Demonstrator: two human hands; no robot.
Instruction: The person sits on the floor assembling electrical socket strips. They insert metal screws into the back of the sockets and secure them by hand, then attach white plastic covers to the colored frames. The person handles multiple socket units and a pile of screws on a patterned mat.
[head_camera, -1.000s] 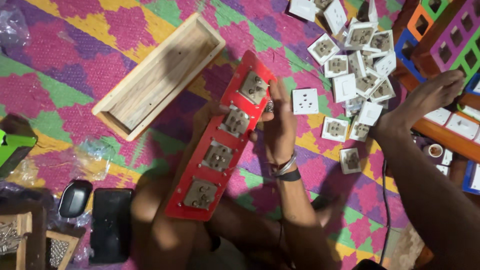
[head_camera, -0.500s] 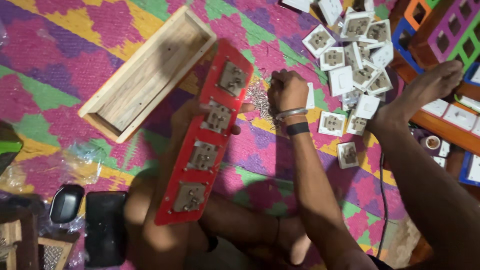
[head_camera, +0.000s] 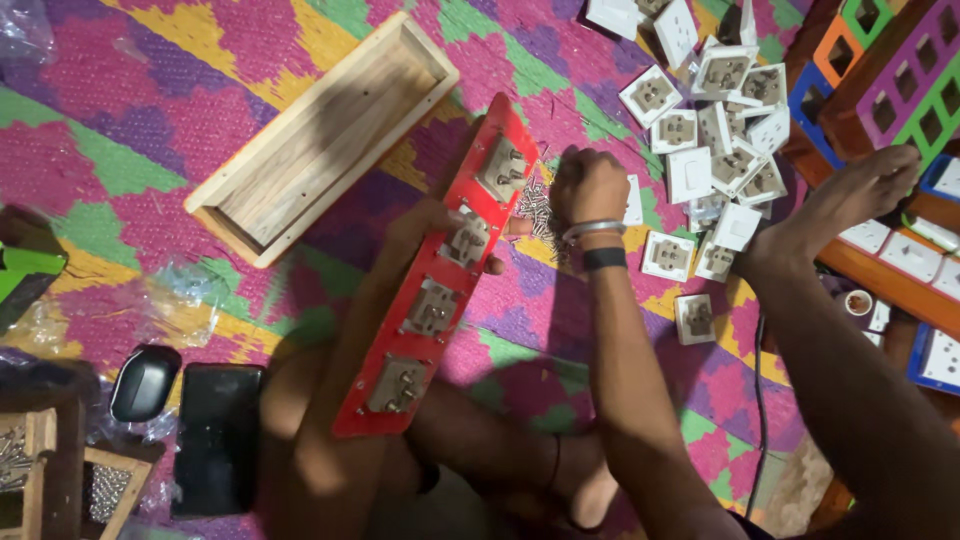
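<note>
Head view: your left hand (head_camera: 430, 235) is clamped on the red panel (head_camera: 440, 275), fingers wrapped over its left edge w/ the thumb on the face near the second socket module. The panel's long axis runs diagonal, low end by your lap at bottom-left, high end up-right toward the screw pile (head_camera: 530, 200). It's tilted up off the mat, back side facing you, four grey socket backs in a row. Your right hand (head_camera: 588, 185) is curled shut, knuckles up, just beside the panel's upper right edge and right over the screws; can't tell whether it's pinching one. So the right hand is the nearer one to the screws, and the left is busy holding. The hands are apart, w/ the panel's top end between them. The wooden box (head_camera: 325, 135) lies open side up, left of the panel and roughly parallel, close but not touching. The heap of white switch plates (head_camera: 715, 120) crowds the right side; your foot (head_camera: 850, 195) reaches past it. The phone (head_camera: 215, 435) and a dark case (head_camera: 145, 380) sit bottom-left. Open room is mainly on the patterned mat (head_camera: 120, 160) upper-left.
</note>
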